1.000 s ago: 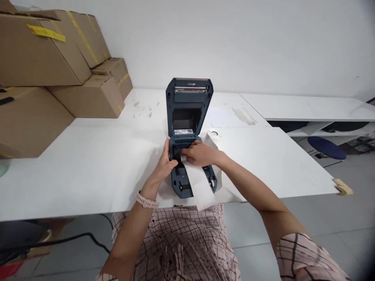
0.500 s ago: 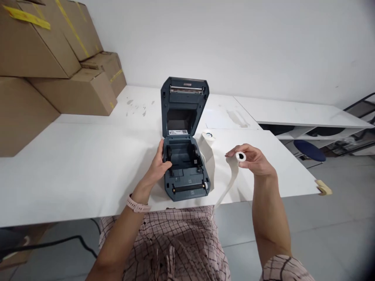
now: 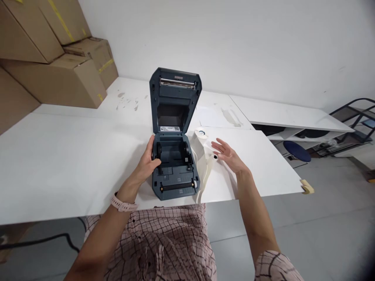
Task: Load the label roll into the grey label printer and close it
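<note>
A dark grey label printer (image 3: 175, 171) stands on the white table with its lid (image 3: 175, 97) raised and its roll bay bare. My left hand (image 3: 145, 162) grips the printer's left side, thumb over the inner edge. My right hand (image 3: 230, 156) is to the right of the printer, fingers spread. Right at its fingertips is a small white paper roll (image 3: 211, 157) with a dark hole in its core, partly hidden by the fingers; its loose strip hangs toward the table's front edge. Behind it stands a larger white label roll (image 3: 201, 134), with a strip trailing forward beside the printer.
Cardboard boxes (image 3: 67, 78) with yellow tape are stacked at the back left. A white sheet (image 3: 209, 117) lies behind the rolls. A lower white shelf unit (image 3: 293, 117) and a blue stool (image 3: 297, 151) are to the right. Yellowish padding (image 3: 306, 186) covers the table's right corner.
My right hand has moved left toward the printer and its fingers have opened from the small paper roll, which is now lower, near the larger roll. The left hand keeps its hold.
</note>
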`<state>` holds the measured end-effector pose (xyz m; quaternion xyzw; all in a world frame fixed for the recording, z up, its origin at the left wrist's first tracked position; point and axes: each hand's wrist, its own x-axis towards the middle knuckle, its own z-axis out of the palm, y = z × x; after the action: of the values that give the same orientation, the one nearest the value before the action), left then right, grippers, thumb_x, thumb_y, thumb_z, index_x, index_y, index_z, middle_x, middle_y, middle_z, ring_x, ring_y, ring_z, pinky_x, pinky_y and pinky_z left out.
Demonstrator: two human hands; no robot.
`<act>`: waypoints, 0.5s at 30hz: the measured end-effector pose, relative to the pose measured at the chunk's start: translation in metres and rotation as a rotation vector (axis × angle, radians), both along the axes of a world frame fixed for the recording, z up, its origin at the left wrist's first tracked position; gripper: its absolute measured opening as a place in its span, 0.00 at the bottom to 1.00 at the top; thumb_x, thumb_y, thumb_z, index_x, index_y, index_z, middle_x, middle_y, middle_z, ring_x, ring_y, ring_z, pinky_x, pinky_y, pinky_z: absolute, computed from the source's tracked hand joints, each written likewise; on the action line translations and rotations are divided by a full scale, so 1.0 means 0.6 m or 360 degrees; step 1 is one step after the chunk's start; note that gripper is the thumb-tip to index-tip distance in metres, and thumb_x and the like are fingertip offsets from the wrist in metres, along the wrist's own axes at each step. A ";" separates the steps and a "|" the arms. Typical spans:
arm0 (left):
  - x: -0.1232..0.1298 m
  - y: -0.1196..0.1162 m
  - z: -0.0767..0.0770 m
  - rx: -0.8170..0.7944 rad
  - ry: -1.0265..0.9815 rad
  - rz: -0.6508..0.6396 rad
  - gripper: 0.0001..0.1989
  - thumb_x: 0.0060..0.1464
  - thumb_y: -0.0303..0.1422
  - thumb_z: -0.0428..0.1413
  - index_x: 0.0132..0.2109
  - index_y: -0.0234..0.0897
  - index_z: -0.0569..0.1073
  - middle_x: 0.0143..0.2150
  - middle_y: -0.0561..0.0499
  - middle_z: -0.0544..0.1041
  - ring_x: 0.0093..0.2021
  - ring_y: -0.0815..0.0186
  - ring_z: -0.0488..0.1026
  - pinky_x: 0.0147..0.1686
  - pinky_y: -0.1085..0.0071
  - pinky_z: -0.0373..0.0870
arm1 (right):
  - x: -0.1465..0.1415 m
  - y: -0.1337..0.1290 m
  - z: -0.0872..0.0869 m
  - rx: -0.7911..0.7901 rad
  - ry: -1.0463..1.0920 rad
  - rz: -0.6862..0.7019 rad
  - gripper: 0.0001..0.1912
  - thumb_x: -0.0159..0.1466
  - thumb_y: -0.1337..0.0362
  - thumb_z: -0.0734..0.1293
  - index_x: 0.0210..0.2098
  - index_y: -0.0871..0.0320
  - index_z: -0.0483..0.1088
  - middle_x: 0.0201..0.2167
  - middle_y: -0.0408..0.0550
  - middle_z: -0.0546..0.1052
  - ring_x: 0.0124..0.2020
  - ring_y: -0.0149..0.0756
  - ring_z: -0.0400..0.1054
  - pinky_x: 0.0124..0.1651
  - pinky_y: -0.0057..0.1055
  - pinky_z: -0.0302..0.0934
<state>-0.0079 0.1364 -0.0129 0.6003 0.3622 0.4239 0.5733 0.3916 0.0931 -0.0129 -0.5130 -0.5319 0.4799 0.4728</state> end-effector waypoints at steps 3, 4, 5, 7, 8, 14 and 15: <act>0.001 0.000 0.001 -0.0028 -0.0028 -0.0026 0.54 0.57 0.32 0.59 0.81 0.52 0.37 0.85 0.53 0.39 0.83 0.48 0.39 0.80 0.47 0.44 | -0.006 0.063 0.026 -0.0038 -0.0126 0.0022 0.53 0.52 0.55 0.83 0.72 0.41 0.62 0.76 0.53 0.63 0.79 0.51 0.53 0.76 0.56 0.51; 0.002 0.000 0.002 -0.0038 -0.0035 -0.0032 0.54 0.57 0.32 0.59 0.81 0.53 0.36 0.85 0.53 0.39 0.83 0.48 0.39 0.80 0.47 0.44 | -0.014 0.087 0.033 -0.0059 -0.0155 0.0057 0.54 0.49 0.56 0.84 0.72 0.42 0.62 0.76 0.53 0.63 0.79 0.51 0.53 0.76 0.55 0.51; 0.002 0.000 0.003 -0.0047 -0.0039 -0.0039 0.54 0.57 0.32 0.59 0.81 0.53 0.36 0.85 0.54 0.39 0.83 0.48 0.38 0.80 0.47 0.42 | -0.024 0.109 0.040 -0.0084 -0.0173 0.0091 0.55 0.47 0.57 0.84 0.71 0.44 0.64 0.76 0.53 0.64 0.77 0.52 0.55 0.76 0.54 0.52; 0.003 0.000 0.006 -0.0054 -0.0042 -0.0050 0.55 0.57 0.32 0.59 0.81 0.53 0.36 0.85 0.54 0.39 0.83 0.49 0.37 0.81 0.48 0.39 | -0.046 0.146 0.048 -0.0128 -0.0186 0.0140 0.53 0.43 0.59 0.85 0.67 0.49 0.68 0.70 0.55 0.71 0.71 0.54 0.64 0.72 0.54 0.58; 0.004 0.000 0.007 -0.0052 -0.0046 -0.0053 0.55 0.56 0.32 0.59 0.81 0.53 0.36 0.85 0.54 0.39 0.84 0.50 0.36 0.81 0.49 0.38 | -0.057 0.158 0.050 -0.0138 -0.0181 0.0150 0.51 0.41 0.59 0.85 0.63 0.52 0.71 0.65 0.56 0.75 0.66 0.55 0.69 0.69 0.54 0.62; 0.008 -0.002 0.005 -0.0096 -0.0103 -0.0076 0.56 0.56 0.34 0.60 0.81 0.55 0.34 0.85 0.53 0.39 0.83 0.47 0.38 0.80 0.45 0.41 | -0.104 0.142 0.080 -0.0001 -0.0030 0.0137 0.36 0.53 0.36 0.74 0.52 0.52 0.73 0.47 0.52 0.82 0.49 0.50 0.77 0.57 0.50 0.72; 0.008 -0.003 0.005 -0.0105 -0.0108 -0.0085 0.56 0.57 0.34 0.60 0.81 0.55 0.34 0.85 0.53 0.38 0.83 0.47 0.39 0.80 0.44 0.42 | -0.111 0.131 0.094 0.0059 -0.0053 0.0165 0.35 0.58 0.33 0.69 0.53 0.52 0.72 0.47 0.52 0.81 0.50 0.50 0.77 0.56 0.50 0.73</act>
<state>-0.0031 0.1345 -0.0100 0.5758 0.3401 0.4166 0.6158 0.3249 0.1714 0.0438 -0.4838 -0.5743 0.4853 0.4479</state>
